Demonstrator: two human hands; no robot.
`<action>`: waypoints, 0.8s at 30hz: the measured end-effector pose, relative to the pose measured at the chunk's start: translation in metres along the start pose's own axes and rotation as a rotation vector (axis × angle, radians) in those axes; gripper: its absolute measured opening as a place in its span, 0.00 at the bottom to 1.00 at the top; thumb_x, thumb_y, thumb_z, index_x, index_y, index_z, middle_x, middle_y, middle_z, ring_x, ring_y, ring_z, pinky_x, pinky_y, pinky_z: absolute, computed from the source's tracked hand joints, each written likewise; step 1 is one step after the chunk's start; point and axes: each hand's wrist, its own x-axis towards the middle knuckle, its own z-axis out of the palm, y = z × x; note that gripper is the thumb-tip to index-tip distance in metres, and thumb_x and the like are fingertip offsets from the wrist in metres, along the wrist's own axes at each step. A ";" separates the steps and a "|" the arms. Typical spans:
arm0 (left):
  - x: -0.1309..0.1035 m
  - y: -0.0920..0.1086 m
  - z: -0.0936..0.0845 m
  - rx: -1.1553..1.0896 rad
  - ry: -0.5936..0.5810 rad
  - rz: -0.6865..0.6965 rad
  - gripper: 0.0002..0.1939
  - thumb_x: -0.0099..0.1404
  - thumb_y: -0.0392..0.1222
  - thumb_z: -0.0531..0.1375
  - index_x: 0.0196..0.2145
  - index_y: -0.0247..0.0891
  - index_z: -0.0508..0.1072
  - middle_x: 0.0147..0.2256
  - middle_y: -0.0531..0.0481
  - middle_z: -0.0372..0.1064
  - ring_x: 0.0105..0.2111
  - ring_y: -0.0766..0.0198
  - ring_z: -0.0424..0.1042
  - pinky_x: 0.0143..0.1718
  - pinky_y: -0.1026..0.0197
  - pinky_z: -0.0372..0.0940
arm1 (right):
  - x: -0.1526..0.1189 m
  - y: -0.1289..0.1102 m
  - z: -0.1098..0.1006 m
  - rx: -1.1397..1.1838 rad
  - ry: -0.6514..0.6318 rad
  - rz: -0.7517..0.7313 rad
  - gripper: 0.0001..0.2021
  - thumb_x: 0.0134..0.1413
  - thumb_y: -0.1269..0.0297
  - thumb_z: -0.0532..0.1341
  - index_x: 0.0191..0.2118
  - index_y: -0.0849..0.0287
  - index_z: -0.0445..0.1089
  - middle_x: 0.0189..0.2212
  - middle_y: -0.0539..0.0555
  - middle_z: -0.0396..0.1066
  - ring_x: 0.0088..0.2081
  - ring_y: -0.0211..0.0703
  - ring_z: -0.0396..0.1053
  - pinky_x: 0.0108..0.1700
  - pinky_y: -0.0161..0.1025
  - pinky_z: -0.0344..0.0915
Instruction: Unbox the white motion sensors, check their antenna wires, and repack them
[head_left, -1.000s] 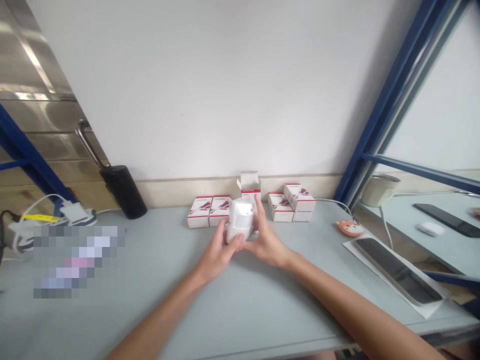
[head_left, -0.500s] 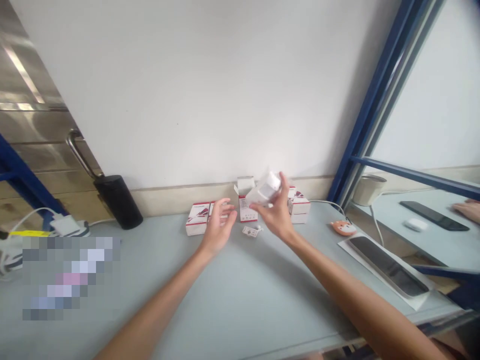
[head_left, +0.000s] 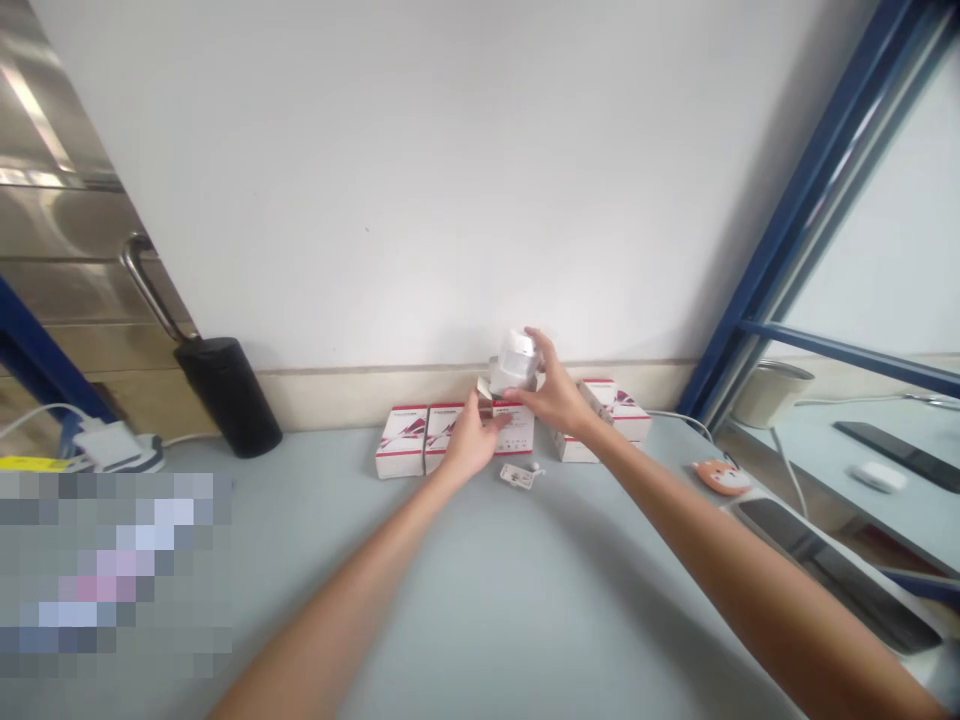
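Note:
My right hand (head_left: 555,395) is closed around a white device in a clear plastic tray (head_left: 517,358), held upright over the mouth of an open small carton (head_left: 515,432). The carton stands on the table with its printed white and red front towards me, and the device's lower end is at its top edge. I cannot tell how far inside it reaches. My left hand (head_left: 472,440) grips the carton's left side, fingers near a raised flap (head_left: 484,386). In front of the carton lies a small white printed piece (head_left: 517,476) with a little white knob beside it.
White and red cartons (head_left: 401,440) stand left of my left hand, more cartons (head_left: 619,410) at the right. A black cylinder (head_left: 229,395) is at the back left. An orange animal-shaped item (head_left: 721,476) and a dark phone (head_left: 836,570) lie right. A mirror-like panel borders the right.
My left hand has moved right and taken hold of the open carton. My right hand has turned the device from tilted to upright and brought it over the carton's mouth.

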 end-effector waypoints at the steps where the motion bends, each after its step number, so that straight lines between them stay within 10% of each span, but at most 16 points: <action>1: -0.002 0.000 -0.001 0.001 -0.004 0.004 0.29 0.65 0.40 0.68 0.61 0.40 0.65 0.54 0.38 0.76 0.53 0.48 0.77 0.58 0.45 0.68 | -0.003 0.000 -0.004 -0.007 -0.018 -0.002 0.49 0.54 0.58 0.71 0.75 0.48 0.46 0.73 0.60 0.55 0.66 0.60 0.66 0.67 0.56 0.63; 8: -0.007 -0.001 -0.005 -0.040 -0.059 0.030 0.38 0.69 0.42 0.65 0.71 0.44 0.52 0.52 0.40 0.77 0.51 0.52 0.78 0.53 0.49 0.71 | -0.020 0.001 -0.019 -0.204 -0.137 -0.090 0.19 0.70 0.52 0.59 0.61 0.50 0.73 0.57 0.60 0.70 0.58 0.54 0.71 0.61 0.52 0.69; 15: -0.010 0.002 -0.005 0.041 -0.053 0.053 0.40 0.71 0.43 0.63 0.74 0.46 0.49 0.50 0.41 0.77 0.48 0.50 0.77 0.54 0.47 0.70 | -0.023 0.000 -0.008 -0.608 -0.098 -0.223 0.19 0.75 0.54 0.53 0.42 0.51 0.81 0.56 0.60 0.70 0.60 0.59 0.67 0.63 0.59 0.64; 21: -0.021 0.014 -0.005 0.063 0.029 0.107 0.41 0.67 0.38 0.64 0.74 0.47 0.53 0.56 0.42 0.74 0.52 0.52 0.75 0.58 0.49 0.68 | -0.051 -0.002 0.002 -0.418 0.130 -0.152 0.20 0.74 0.56 0.52 0.66 0.49 0.67 0.64 0.63 0.60 0.64 0.58 0.63 0.63 0.57 0.65; 24: -0.024 0.023 -0.010 0.056 0.065 0.126 0.41 0.65 0.37 0.67 0.72 0.50 0.57 0.51 0.45 0.76 0.50 0.54 0.76 0.56 0.52 0.70 | -0.080 -0.001 0.002 -0.339 0.185 -0.136 0.17 0.72 0.60 0.54 0.61 0.54 0.69 0.55 0.64 0.67 0.56 0.56 0.69 0.58 0.54 0.69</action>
